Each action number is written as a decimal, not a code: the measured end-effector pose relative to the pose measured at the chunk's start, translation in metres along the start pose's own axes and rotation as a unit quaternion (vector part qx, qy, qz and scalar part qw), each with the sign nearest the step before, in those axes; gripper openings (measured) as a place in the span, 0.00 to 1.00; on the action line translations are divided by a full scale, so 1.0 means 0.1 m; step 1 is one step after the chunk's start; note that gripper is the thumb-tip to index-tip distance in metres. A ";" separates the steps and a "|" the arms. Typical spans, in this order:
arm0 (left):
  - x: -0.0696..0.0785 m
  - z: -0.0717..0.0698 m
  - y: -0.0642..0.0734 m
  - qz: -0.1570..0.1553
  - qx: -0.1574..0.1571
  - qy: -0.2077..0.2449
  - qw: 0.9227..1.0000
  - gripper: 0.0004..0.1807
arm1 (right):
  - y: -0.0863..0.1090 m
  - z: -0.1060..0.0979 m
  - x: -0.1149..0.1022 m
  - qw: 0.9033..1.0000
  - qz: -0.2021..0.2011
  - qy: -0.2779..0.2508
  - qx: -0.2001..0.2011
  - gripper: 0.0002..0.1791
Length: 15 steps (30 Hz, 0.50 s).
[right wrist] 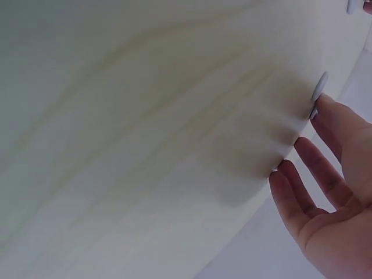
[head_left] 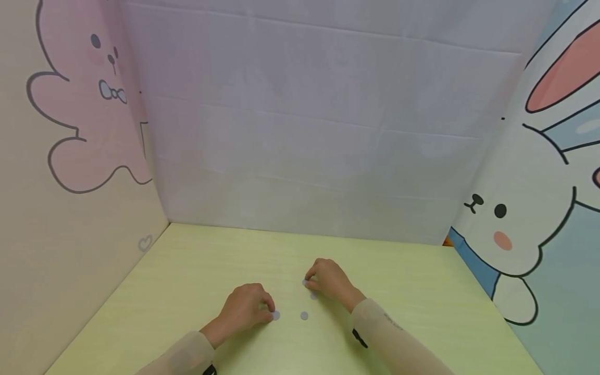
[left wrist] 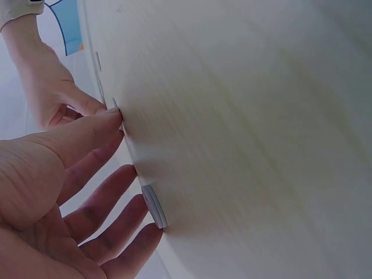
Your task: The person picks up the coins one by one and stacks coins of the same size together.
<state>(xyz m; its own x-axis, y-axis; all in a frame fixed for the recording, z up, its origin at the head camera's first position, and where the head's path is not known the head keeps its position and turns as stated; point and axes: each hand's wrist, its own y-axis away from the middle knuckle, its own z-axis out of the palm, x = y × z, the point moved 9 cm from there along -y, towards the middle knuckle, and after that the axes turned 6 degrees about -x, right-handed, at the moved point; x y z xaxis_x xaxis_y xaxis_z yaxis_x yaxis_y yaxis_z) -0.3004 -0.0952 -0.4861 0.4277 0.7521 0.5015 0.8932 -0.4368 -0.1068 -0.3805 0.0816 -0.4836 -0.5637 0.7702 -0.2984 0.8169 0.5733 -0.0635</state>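
Thumb and index finger of my left hand (head_left: 244, 306) pinch a thin grey disc (head_left: 276, 315) at the tabletop. Beside the other fingers of that hand, a small stack of grey discs (left wrist: 154, 206) shows in the left wrist view; the head view hides it behind the hand. Farther back and to the right, my right hand (head_left: 329, 279) pinches another grey disc (head_left: 304, 282) between thumb and index finger. Close under its thumb lies a second disc (head_left: 313, 296). One more disc (head_left: 304, 315) lies flat between the two hands, touched by neither.
The pale yellow-green table (head_left: 398, 291) carries the discs. A white cloth wall (head_left: 304, 130) rises along its back edge. Side panels stand left and right, with a pink bear (head_left: 89, 130) and a white rabbit (head_left: 529, 224) drawn on them.
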 end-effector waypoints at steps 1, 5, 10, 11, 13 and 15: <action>0.00 0.00 0.00 0.000 0.000 0.000 1.000 0.07 | 0.00 0.00 -0.01 1.000 -0.002 0.002 0.000 0.06; 0.00 0.00 0.02 0.003 0.003 0.000 1.000 0.07 | 0.01 0.02 -0.03 1.000 -0.007 0.013 -0.004 0.06; 0.02 -0.02 0.04 0.012 0.009 -0.005 1.000 0.07 | 0.02 0.04 -0.07 0.999 -0.019 0.036 -0.001 0.07; 0.02 -0.02 0.04 0.014 0.010 -0.007 1.000 0.07 | 0.03 0.04 -0.08 0.999 -0.019 0.038 0.001 0.07; 0.03 -0.03 0.04 0.015 0.012 -0.010 1.000 0.07 | 0.03 0.03 -0.07 0.999 -0.017 0.037 0.004 0.07; 0.03 -0.03 0.05 0.014 0.012 -0.011 1.000 0.07 | 0.04 0.03 -0.07 1.000 -0.011 0.027 0.004 0.07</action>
<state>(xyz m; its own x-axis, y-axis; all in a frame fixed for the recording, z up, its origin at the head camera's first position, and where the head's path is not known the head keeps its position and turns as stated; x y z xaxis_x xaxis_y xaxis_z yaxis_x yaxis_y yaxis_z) -0.2954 -0.0961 -0.4826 0.4551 0.7506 0.4790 0.8838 -0.4462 -0.1406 -0.3727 0.0774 -0.4845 -0.5876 0.7715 -0.2440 0.8048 0.5884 -0.0779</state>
